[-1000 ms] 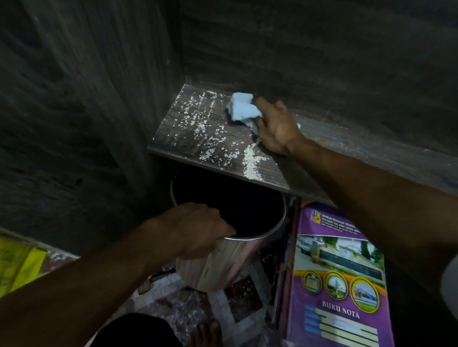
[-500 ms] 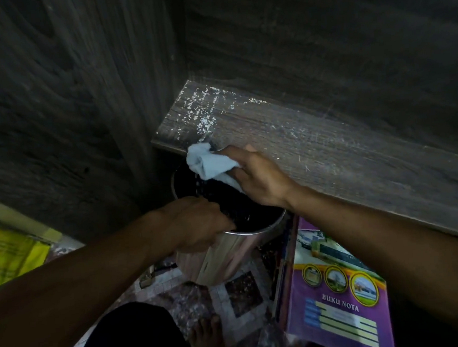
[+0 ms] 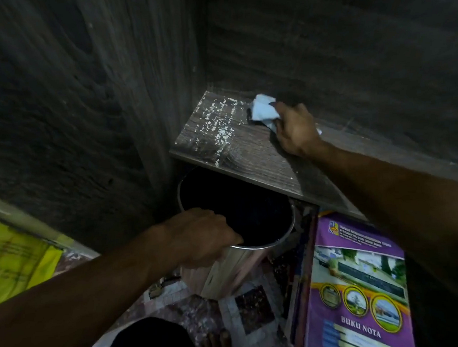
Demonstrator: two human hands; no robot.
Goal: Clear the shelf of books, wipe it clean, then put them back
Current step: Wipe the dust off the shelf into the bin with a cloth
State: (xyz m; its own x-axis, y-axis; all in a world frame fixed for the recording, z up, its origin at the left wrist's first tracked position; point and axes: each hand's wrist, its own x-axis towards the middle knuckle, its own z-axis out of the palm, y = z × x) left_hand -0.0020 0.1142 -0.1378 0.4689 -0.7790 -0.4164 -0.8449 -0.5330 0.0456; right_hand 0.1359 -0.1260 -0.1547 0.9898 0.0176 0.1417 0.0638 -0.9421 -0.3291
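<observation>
Your left hand (image 3: pixel 200 236) hooks its fingers over the near rim of the metal bin (image 3: pixel 230 271) and grips it. I judge you hold it there so that its dark mouth sits right under the front edge of the shelf (image 3: pixel 265 165) — ready to catch whatever gets swept off. Above the bin, white flakes (image 3: pixel 215 122) lie scattered over the shelf's left end, up to the side wall. Just right of them, near the back of the board, your right hand (image 3: pixel 295 129) grips a bunched pale cloth (image 3: pixel 262 110) and presses it on the wood; from there, I'd say, it can drag the flakes forward toward the bin. The shelf shows no books on the part in view, and it lies above your left hand and directly under your right. Furthest right, the purple notebook (image 3: pixel 360 286) marked BUKU NOTA stands on the floor below the shelf, beneath your right forearm — parked there, it seems, until the wiping is finished
</observation>
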